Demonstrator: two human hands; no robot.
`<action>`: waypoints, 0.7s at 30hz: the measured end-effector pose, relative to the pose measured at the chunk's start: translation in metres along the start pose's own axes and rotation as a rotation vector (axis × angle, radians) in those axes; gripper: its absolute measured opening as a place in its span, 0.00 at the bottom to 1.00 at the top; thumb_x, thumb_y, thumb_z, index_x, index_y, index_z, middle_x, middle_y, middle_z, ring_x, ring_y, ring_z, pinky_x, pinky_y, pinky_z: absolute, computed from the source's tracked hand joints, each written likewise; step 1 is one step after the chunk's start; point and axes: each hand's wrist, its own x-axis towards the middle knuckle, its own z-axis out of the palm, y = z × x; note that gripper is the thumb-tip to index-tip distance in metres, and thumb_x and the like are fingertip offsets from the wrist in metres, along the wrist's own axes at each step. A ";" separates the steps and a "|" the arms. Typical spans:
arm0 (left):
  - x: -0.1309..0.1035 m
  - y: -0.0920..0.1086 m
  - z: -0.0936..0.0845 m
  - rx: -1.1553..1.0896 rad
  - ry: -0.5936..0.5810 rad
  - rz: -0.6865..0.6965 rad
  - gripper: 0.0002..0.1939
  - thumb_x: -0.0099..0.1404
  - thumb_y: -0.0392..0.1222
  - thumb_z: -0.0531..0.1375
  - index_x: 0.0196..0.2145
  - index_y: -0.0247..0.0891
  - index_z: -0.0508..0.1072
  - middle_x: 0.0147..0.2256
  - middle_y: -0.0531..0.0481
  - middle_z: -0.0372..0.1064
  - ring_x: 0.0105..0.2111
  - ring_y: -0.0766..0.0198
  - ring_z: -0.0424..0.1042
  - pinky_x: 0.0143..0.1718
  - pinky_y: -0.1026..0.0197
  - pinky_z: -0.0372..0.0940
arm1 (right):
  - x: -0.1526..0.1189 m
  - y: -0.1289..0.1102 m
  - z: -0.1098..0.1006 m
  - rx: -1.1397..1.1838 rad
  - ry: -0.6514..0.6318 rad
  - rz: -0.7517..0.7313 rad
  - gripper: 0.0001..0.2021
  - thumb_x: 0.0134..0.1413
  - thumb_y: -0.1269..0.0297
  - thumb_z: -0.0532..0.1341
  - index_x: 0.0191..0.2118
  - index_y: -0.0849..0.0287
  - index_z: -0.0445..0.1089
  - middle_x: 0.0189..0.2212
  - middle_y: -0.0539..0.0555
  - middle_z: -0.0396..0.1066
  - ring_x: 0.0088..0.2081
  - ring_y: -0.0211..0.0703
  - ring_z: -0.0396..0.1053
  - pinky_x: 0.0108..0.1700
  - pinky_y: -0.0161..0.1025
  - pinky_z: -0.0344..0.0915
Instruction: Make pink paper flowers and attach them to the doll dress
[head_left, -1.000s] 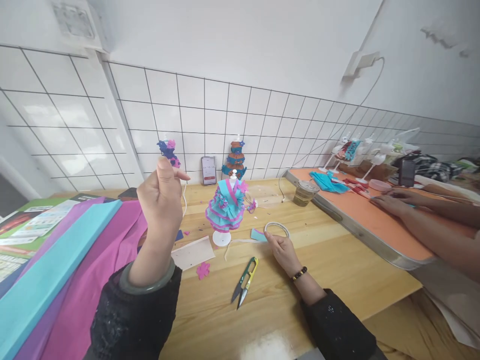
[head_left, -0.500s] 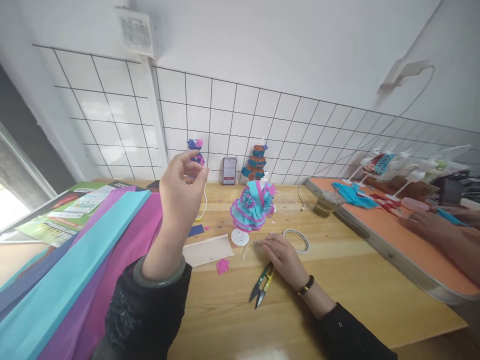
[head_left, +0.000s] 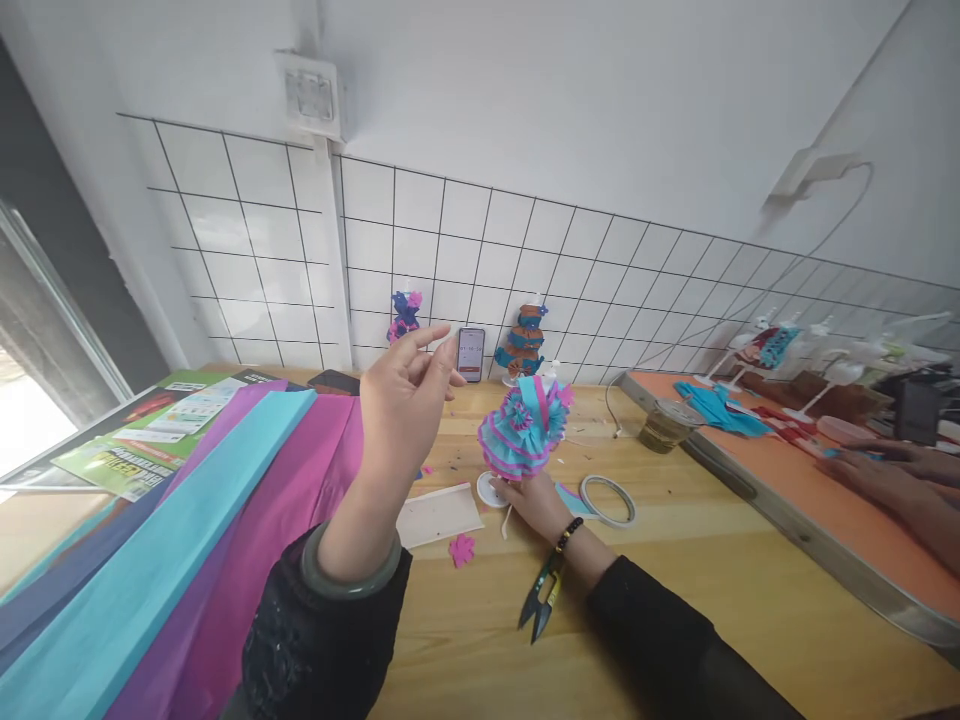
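Note:
Raised at centre-left is my left hand [head_left: 409, 400], thumb and forefinger close together; anything between them is too small to make out. Below the turquoise and pink ruffled paper dress [head_left: 523, 428], my right hand [head_left: 536, 502] reaches to the white round base [head_left: 491, 490] of its stand. The fingertips are partly hidden there. Green and yellow thread snips [head_left: 541, 600] lie under my right wrist. A pink paper flower [head_left: 462, 550] and a cream paper piece [head_left: 441, 515] rest on the table [head_left: 450, 630]. A tape ring [head_left: 628, 508] is right of my right hand.
Coloured paper sheets [head_left: 172, 540] cover the left side. Behind stand a phone [head_left: 471, 355], a brown-blue dress [head_left: 523, 342] and a purple-pink one [head_left: 405, 312]. A cup [head_left: 666, 425] is at the right. Another person's hands [head_left: 892, 468] are over the orange table [head_left: 780, 490].
My right hand has moved from the table beside the tape ring to the dress stand's base. My left hand stays raised. The view has shifted slightly.

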 end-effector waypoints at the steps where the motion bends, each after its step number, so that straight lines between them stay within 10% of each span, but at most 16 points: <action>1: 0.000 0.000 0.000 -0.004 -0.011 -0.009 0.16 0.61 0.48 0.56 0.42 0.36 0.72 0.20 0.53 0.70 0.21 0.68 0.69 0.25 0.65 0.66 | 0.001 0.000 0.001 -0.001 0.000 -0.003 0.13 0.54 0.59 0.56 0.42 0.57 0.71 0.39 0.57 0.74 0.44 0.49 0.68 0.42 0.39 0.61; 21: 0.001 -0.012 0.008 -0.060 -0.053 -0.003 0.14 0.61 0.47 0.56 0.40 0.37 0.72 0.18 0.55 0.68 0.20 0.70 0.68 0.24 0.68 0.64 | 0.051 0.030 0.019 -0.061 -0.082 0.010 0.13 0.56 0.58 0.53 0.31 0.59 0.71 0.29 0.55 0.74 0.32 0.42 0.69 0.34 0.35 0.58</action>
